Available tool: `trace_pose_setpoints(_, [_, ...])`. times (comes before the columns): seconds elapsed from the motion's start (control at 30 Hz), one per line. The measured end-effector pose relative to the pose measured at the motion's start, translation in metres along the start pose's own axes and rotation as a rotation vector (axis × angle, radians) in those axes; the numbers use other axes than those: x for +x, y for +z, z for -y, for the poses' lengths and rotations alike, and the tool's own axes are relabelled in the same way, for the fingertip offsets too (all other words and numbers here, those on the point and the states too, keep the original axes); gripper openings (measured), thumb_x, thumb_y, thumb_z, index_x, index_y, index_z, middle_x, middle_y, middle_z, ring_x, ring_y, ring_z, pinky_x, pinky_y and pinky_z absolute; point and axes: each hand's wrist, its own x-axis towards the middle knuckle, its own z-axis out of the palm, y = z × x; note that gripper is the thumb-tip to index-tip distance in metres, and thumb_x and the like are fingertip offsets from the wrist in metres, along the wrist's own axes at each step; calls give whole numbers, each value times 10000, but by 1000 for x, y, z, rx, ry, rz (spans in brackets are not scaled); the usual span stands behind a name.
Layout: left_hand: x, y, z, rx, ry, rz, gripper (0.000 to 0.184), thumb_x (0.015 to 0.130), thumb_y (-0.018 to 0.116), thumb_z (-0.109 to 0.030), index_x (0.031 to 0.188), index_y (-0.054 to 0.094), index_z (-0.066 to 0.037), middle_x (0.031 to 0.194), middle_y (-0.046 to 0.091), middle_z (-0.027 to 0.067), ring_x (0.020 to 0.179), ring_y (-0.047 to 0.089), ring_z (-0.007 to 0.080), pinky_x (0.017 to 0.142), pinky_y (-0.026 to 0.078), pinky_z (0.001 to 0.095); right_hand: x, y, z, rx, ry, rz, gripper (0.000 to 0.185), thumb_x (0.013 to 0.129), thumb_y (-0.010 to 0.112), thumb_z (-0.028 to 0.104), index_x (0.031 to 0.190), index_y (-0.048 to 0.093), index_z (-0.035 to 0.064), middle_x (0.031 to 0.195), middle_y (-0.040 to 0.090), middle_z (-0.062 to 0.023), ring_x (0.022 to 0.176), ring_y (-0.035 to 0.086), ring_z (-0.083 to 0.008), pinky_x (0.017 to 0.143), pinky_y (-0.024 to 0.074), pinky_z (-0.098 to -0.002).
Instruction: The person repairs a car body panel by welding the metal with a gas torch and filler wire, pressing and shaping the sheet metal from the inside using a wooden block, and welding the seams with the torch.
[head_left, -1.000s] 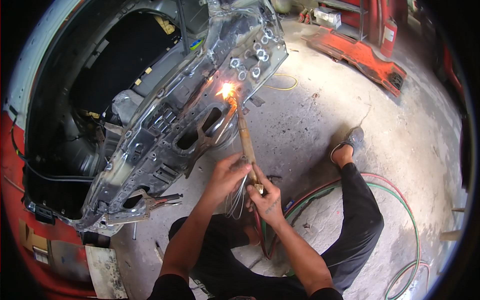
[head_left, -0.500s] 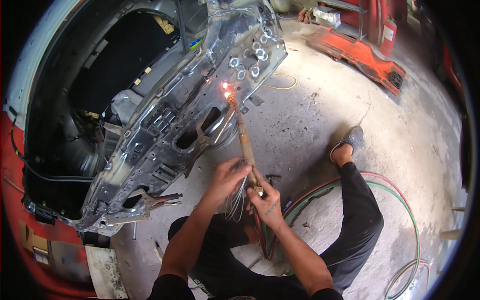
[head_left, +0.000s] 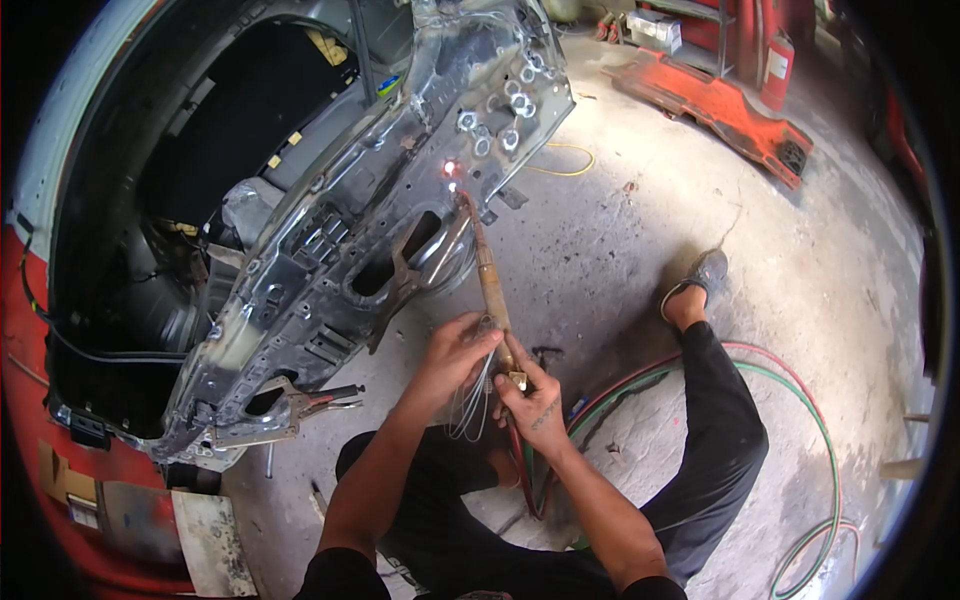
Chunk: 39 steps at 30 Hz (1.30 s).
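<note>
My right hand (head_left: 530,402) grips the lower end of a gas welding torch (head_left: 488,280) near its brass valve. The torch points up and away, its tip close to a bare metal car body section (head_left: 335,245). Two bright hot spots (head_left: 450,178) glow on that metal just beyond the tip. My left hand (head_left: 456,358) is closed around a looped bundle of thin wire (head_left: 468,408) and sits against the torch handle. A locking clamp (head_left: 405,283) grips the panel edge below the tip. Locking pliers (head_left: 310,402) are fixed lower on the section.
Red and green hoses (head_left: 790,380) curve over the concrete floor (head_left: 620,260) at right, around my outstretched leg (head_left: 715,420). An orange metal ramp-like piece (head_left: 710,112) and a fire extinguisher (head_left: 777,72) stand at the upper right. A yellow cable (head_left: 575,150) lies behind the panel.
The glow at the torch tip has dimmed, and the orange sparks there have faded. Two smaller hot spots remain. Both hands have stayed almost in place.
</note>
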Motion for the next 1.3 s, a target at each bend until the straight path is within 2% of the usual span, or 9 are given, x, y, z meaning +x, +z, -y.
trace_pose_setpoints(0.33, [1, -1, 2, 11, -5, 6, 400, 1009, 708, -227, 1300, 627, 35, 726, 561, -55, 534, 452, 18, 431, 344, 212, 0, -1, -3, -12, -7, 6, 650, 994, 623, 46, 1601, 397, 103, 892, 671, -43, 595, 616, -91, 506, 534, -258])
trace_pose_setpoints(0.43, [1, -1, 2, 13, -5, 7, 393, 1010, 707, -226, 1293, 631, 35, 725, 561, -55, 531, 451, 16, 431, 343, 211, -1, 0, -2, 8, -13, -13, 601, 1006, 634, 50, 1575, 448, 103, 873, 669, -35, 592, 629, -91, 498, 542, -246])
trace_pose_setpoints(0.73, [0, -1, 0, 1, -7, 19, 426, 1012, 703, -225, 1328, 600, 43, 721, 549, -53, 530, 441, 23, 438, 343, 218, 0, -1, -3, 11, -10, -10, 602, 1004, 635, 45, 1574, 448, 102, 924, 675, -45, 597, 633, -95, 500, 544, -244])
trace_pose_setpoints(1.3, [0, -2, 1, 1, -11, 17, 432, 1012, 705, -221, 1334, 593, 45, 717, 541, -57, 547, 444, 25, 446, 344, 219, 0, 1, -2, 2, -18, -15, 601, 1005, 629, 39, 1575, 444, 95, 912, 666, -41, 599, 630, -94, 501, 543, -245])
